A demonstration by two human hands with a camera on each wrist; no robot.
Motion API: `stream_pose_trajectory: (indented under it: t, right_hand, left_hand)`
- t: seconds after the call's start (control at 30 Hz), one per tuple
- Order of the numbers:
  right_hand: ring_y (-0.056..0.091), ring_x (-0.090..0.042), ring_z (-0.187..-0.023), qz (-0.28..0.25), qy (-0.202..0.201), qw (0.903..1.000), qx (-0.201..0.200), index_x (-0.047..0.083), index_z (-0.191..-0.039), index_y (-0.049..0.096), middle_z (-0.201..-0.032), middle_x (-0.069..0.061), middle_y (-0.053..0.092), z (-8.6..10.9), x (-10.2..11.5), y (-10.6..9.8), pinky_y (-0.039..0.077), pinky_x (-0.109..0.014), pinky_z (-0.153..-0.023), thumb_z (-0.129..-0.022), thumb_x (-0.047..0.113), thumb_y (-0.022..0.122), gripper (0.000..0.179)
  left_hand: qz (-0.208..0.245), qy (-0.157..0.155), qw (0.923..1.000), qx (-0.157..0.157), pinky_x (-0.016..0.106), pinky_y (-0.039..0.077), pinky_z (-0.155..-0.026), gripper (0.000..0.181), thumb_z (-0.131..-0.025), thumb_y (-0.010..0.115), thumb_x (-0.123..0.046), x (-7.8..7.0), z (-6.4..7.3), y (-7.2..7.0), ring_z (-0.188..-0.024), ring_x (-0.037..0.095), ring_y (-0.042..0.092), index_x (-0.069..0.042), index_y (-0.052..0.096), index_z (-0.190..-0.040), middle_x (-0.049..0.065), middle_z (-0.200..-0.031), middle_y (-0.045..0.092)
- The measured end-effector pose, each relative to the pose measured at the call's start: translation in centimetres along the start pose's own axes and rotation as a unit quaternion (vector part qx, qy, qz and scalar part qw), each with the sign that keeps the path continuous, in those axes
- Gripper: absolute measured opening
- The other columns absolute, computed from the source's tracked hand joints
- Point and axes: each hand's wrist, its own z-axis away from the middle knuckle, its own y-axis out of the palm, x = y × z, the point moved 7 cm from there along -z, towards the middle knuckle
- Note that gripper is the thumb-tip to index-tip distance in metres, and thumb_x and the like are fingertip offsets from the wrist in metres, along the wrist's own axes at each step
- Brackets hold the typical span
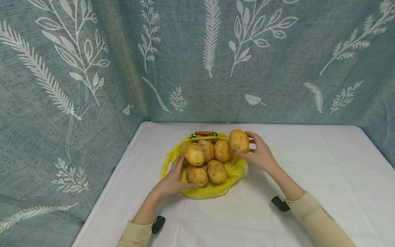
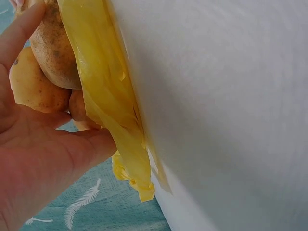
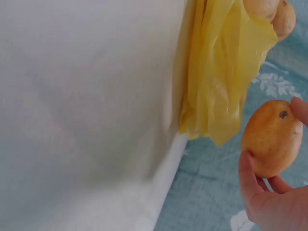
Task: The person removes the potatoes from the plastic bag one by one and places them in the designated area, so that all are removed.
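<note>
Several potatoes lie in a yellow plastic bag whose mouth is spread wide on the table. My right hand grips a potato above the bag's right rim. In the right wrist view that potato is pinched between fingers and thumb, apart from the bag. At the bag's left edge my left hand spreads its thumb and fingers, touching the rim and the potatoes beside it. The left wrist view shows its thumb against a potato and its other fingers inside the yellow rim.
A white cloth covers the table around the bag. Behind and to the left hangs a blue-green curtain with white leaf prints. Small black devices sit at both wrists.
</note>
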Motion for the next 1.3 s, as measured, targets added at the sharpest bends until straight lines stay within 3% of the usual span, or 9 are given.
stream_pose_trajectory:
  t: [0.5,1.3]
  right_hand:
    - [0.043,-0.039,-0.126,0.026,0.031,0.999,-0.018,-0.002,-0.149,0.028,-0.146,-0.024,0.036,0.2,-2.8,-2.5,0.049,-0.048,-0.093,-0.081,0.02,0.081,0.089]
    - [0.042,-0.044,-0.125,0.096,0.076,0.9923,0.021,-0.009,-0.146,0.029,-0.146,-0.029,0.035,0.5,-5.1,-2.6,0.042,-0.056,-0.097,-0.084,0.026,0.077,0.086]
  left_hand:
    - [-0.004,0.008,1.0,0.003,0.064,0.011,-0.111,0.12,-0.079,0.082,-0.037,0.0,0.0,0.0,-0.145,0.043,-0.004,-0.008,-0.005,-0.157,0.021,-0.159,-0.014]
    - [-0.008,0.004,0.9999,0.006,0.066,0.012,-0.11,0.119,-0.08,0.08,-0.039,0.1,0.0,0.1,-0.145,0.044,-0.004,-0.007,-0.005,-0.156,0.022,-0.159,-0.014]
